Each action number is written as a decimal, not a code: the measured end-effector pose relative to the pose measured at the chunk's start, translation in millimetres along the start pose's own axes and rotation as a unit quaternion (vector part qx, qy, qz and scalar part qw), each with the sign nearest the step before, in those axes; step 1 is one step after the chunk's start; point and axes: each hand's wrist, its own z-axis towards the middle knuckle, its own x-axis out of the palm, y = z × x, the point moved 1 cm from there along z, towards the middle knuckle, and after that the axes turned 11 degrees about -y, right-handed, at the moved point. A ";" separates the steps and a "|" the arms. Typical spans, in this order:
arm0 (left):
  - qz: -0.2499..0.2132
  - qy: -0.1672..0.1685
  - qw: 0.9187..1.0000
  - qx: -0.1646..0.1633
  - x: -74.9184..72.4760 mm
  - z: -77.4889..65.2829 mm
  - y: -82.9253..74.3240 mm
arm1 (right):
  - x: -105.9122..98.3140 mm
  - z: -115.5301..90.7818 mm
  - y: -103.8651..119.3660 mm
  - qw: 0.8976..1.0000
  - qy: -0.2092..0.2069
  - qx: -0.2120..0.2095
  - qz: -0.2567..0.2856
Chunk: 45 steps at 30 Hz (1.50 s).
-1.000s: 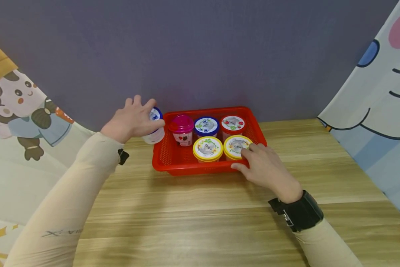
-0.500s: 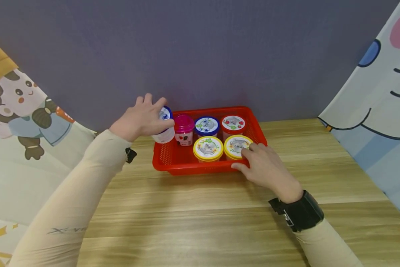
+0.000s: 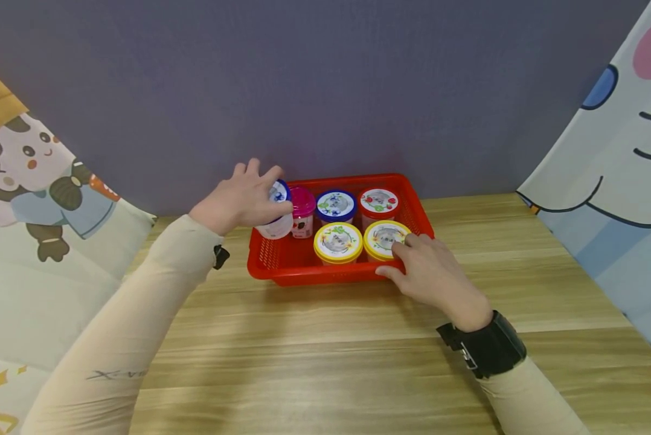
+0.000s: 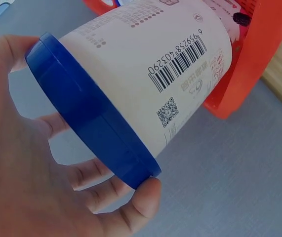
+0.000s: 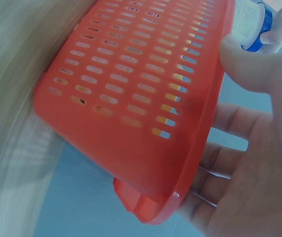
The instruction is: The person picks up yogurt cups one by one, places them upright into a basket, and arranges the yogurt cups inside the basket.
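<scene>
My left hand [image 3: 258,196] grips a white cup with a blue lid [image 3: 276,212] by its lid end. The cup is tilted over the back left corner of the red basket [image 3: 325,275], right beside a pink-lidded cup [image 3: 302,208]. In the left wrist view my fingers [image 4: 141,201] curl round the blue lid [image 4: 86,118], and the cup's barcode side [image 4: 150,69] faces the camera. My right hand [image 3: 412,257] pinches the basket's front right rim, thumb [image 5: 234,54] on one side of the wall [image 5: 131,98] and fingers on the other.
The basket also holds a blue-lidded cup [image 3: 336,205], a red-lidded cup [image 3: 378,202] and two yellow-lidded cups [image 3: 338,241] [image 3: 385,239]. It sits at the back of a wooden table [image 3: 331,362], against a grey wall. Cartoon-printed cloths hang left and right.
My left hand has carried the blue-lidded cup rightwards, from outside the basket's left edge to over its back left corner. The right hand has stayed on the rim.
</scene>
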 end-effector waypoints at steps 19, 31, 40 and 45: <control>0.008 0.002 1.000 0.030 21.4 -3.5 -18.1 | 0.2 -0.5 -0.9 1.000 -0.015 -0.007 0.004; 0.012 0.020 0.999 0.046 37.6 -2.8 -21.4 | 0.2 -0.1 -0.7 1.000 -0.009 -0.002 0.003; 0.003 0.033 0.998 0.053 48.3 -3.4 -24.3 | 0.6 -0.6 -1.0 1.000 -0.008 -0.001 0.002; 0.005 0.039 0.998 0.057 52.9 -3.8 -25.1 | 0.1 -0.7 -0.6 1.000 -0.011 -0.003 0.003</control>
